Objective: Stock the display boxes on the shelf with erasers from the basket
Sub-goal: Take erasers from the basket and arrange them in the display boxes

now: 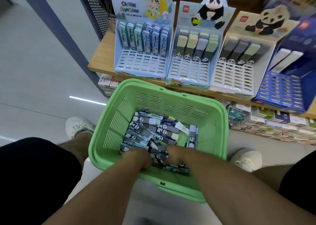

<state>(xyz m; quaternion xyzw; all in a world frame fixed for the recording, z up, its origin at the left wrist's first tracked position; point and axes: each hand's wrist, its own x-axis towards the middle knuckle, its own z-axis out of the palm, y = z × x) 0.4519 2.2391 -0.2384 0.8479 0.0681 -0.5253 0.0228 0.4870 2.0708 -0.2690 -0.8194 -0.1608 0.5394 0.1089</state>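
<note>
Both hands are down in the green basket (pixel 220 122), left hand (pixel 139 159) and right hand (pixel 174 154) curled into the loose erasers (pixel 153 134), grip hidden, and the risk is a mixed handful going into the wrong display boxes (pixel 188 70).

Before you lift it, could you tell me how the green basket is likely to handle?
The green basket is probably light and stiff: thin slotted plastic, only bottom-filled. The loose erasers would likely slide if it tilts. It seems unlikely to tip, being wide.
</note>
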